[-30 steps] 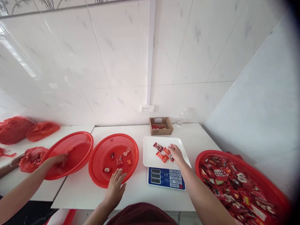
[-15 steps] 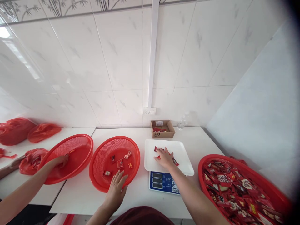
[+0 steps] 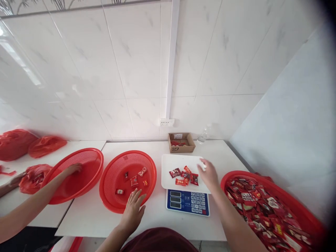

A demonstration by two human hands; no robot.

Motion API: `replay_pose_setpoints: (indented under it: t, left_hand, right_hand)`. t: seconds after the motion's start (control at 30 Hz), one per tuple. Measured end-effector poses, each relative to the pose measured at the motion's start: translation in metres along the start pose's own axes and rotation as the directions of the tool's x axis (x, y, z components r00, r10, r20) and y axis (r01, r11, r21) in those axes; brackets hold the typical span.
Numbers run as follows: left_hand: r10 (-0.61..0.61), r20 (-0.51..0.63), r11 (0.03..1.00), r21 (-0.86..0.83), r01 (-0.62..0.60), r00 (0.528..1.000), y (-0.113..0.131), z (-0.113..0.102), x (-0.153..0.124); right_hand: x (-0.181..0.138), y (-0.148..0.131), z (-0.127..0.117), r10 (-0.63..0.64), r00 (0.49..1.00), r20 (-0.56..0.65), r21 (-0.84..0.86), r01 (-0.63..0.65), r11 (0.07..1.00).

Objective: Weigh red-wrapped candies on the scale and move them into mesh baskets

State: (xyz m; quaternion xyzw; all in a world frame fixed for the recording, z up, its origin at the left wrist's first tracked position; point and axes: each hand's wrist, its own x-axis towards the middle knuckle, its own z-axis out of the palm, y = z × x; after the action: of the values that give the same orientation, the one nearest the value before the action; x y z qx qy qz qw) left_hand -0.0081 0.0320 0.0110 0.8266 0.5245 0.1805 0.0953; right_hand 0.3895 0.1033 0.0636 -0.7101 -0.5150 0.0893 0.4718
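Observation:
My left hand [image 3: 133, 210] is open, fingers spread, at the near rim of a red plastic basket [image 3: 110, 203]. A few wrapped candies [image 3: 134, 181] lie scattered on that basket's floor. My right hand [image 3: 209, 175], slightly blurred, hovers over the right edge of a white scale tray [image 3: 168, 161]; its fingers look loosely apart and I see nothing in them. Several red-wrapped candies [image 3: 186, 175] form a small group on the tray. Below the tray shows the scale's blue panel [image 3: 187, 202] with displays and keys.
A red basket [image 3: 223, 180] heaped with candies [image 3: 262, 206] stands at the right. Behind the tray are a cardboard box [image 3: 182, 148] and a clear bottle [image 3: 202, 135]. At left, another person's hand [image 3: 75, 169] reaches into a red basket [image 3: 98, 157], near red plastic bags [image 3: 15, 143].
My right hand has moved right from the tray's middle, uncovering the candies there. My left hand stays nearly still. The other person's hand shifts slightly within the left basket.

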Motion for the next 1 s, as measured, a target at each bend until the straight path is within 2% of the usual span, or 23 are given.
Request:
replay_pose_setpoints:
  t: [0.03,0.07,0.13,0.23,0.33,0.47,0.67,0.77,0.83,0.93,1.0]
  left_hand:
    - [0.004,0.002,1.000,-0.002,-0.004,1.000,0.001,0.000,0.002]
    - [0.005,0.001,1.000,-0.004,-0.005,1.000,0.002,-0.001,0.004]
    - [0.004,-0.006,1.000,-0.005,-0.005,1.000,0.003,-0.003,0.006]
    - [0.006,-0.017,1.000,-0.001,-0.006,1.000,0.000,-0.004,0.004]
    - [-0.001,-0.018,1.000,0.009,0.001,1.000,-0.002,-0.004,0.000]
    - [-0.022,0.010,1.000,-0.003,0.022,1.000,-0.004,-0.002,-0.006]
    - [-0.035,0.012,0.999,-0.016,0.035,0.999,-0.006,-0.002,-0.012]
    - [-0.040,0.013,0.999,-0.017,0.041,0.999,-0.007,-0.003,-0.016]
    - [-0.043,0.022,0.999,-0.016,0.043,0.999,-0.008,-0.003,-0.018]
    - [-0.051,0.035,0.999,-0.015,0.051,0.998,-0.009,-0.002,-0.019]
    - [-0.058,0.034,0.998,-0.020,0.059,0.998,-0.010,-0.001,-0.020]
  right_hand:
    - [-0.012,0.009,0.008,-0.050,0.991,0.127,-0.085,0.061,0.994]
    - [-0.024,0.018,0.017,-0.060,0.978,0.200,-0.166,0.094,0.982]
    - [-0.046,0.031,0.028,-0.019,0.957,0.288,-0.317,0.114,0.942]
    - [-0.065,0.032,0.031,0.018,0.946,0.325,-0.450,0.138,0.882]
    - [-0.070,0.015,0.027,-0.041,0.943,0.331,-0.493,0.209,0.845]
    - [-0.075,-0.011,0.036,-0.129,0.875,0.467,-0.463,0.366,0.807]
    - [-0.076,-0.030,0.055,-0.034,0.835,0.549,-0.498,0.360,0.789]
    - [-0.072,-0.030,0.053,-0.057,0.839,0.541,-0.456,0.350,0.818]
    - [-0.068,-0.022,0.049,-0.085,0.879,0.470,-0.415,0.305,0.857]
    - [-0.060,0.001,0.040,-0.005,0.970,0.245,-0.375,0.100,0.921]
    - [-0.055,0.020,0.032,0.136,0.983,0.124,-0.348,-0.085,0.933]
